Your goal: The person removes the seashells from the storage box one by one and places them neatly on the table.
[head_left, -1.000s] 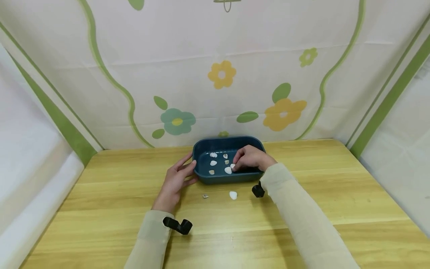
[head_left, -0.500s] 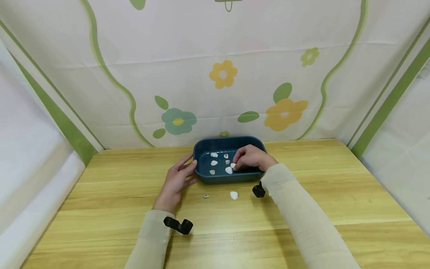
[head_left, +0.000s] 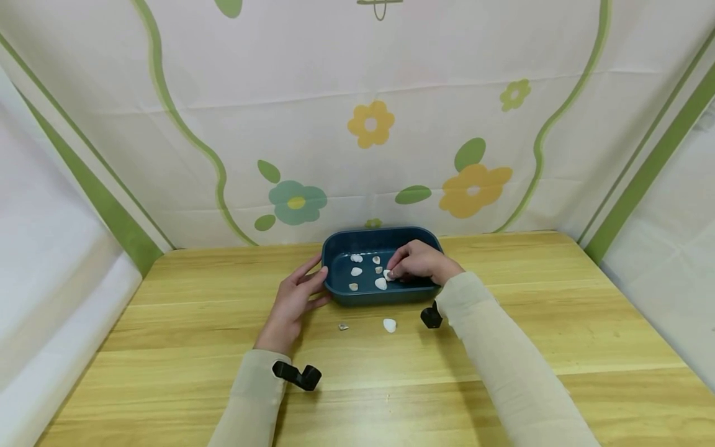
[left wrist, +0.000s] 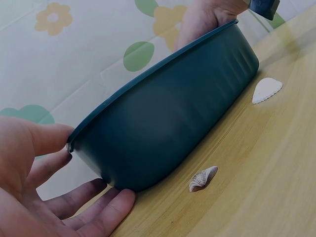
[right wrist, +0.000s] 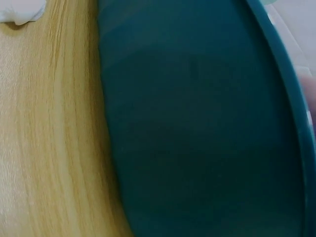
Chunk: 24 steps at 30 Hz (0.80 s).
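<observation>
A dark teal rectangular basin (head_left: pixel 357 298) stands against the back of the table. My left hand (head_left: pixel 288 303) rests on its left end. In the left wrist view, the thumb touches the rim and the spread, mostly straight fingers (left wrist: pixel 118 207) lie against the lower wall. Inside the basin, my right hand (head_left: pixel 418 261) pinches a small white seashell (head_left: pixel 386 274) close to the floor. Just in front of that lies another white seashell (head_left: pixel 381 284). Several more shells, white and tan, form rough columns to the left, among them a white one (head_left: pixel 356 271).
On the wooden table (head_left: pixel 346 397) in front of the basin lie a small ridged shell (left wrist: pixel 203 178) and a white scallop-edged shell (left wrist: pixel 267 90). A flower-print cloth (head_left: pixel 313 136) hangs directly behind the basin. The right wrist view shows mostly the basin's outer wall (right wrist: pixel 197 113).
My right fingertips have shifted slightly on the pinched seashell, and more of it shows now. The left hand and the basin have stayed in place.
</observation>
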Each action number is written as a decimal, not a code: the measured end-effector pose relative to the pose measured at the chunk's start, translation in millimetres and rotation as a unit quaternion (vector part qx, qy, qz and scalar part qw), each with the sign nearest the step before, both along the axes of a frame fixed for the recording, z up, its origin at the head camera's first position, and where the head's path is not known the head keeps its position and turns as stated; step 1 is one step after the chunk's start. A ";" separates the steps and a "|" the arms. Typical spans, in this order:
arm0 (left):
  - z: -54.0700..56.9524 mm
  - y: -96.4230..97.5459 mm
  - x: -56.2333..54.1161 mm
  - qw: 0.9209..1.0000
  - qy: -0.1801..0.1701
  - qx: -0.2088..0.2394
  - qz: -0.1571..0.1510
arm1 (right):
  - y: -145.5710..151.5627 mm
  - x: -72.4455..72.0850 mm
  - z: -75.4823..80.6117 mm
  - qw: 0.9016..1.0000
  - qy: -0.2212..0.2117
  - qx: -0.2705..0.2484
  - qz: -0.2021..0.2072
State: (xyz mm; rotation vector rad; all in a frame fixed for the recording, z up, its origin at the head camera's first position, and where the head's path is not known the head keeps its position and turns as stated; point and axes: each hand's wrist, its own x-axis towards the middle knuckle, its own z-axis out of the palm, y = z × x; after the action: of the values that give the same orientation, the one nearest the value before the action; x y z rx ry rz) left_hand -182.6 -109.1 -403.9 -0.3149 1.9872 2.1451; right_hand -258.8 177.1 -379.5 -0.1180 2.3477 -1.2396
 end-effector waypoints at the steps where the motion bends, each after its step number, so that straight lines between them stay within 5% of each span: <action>1: -0.1 0.1 -0.2 1.000 0.000 0.000 0.000 | 0.1 -0.3 -0.3 1.000 -0.001 -0.002 0.001; 13: -0.2 -0.1 -1.0 1.000 0.001 -0.003 0.000 | 0.6 -1.4 2.6 0.999 0.003 -0.044 -0.012; 24: -1.1 0.3 -1.2 1.000 0.002 -0.007 0.004 | 1.8 -2.9 6.0 0.988 -0.015 -0.145 -0.046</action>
State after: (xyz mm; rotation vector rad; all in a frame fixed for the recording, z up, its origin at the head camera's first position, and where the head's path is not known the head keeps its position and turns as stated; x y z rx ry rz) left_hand -183.8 -108.8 -405.0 -0.3216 2.0064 2.1401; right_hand -261.8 179.0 -373.5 -0.0870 2.1560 -1.6112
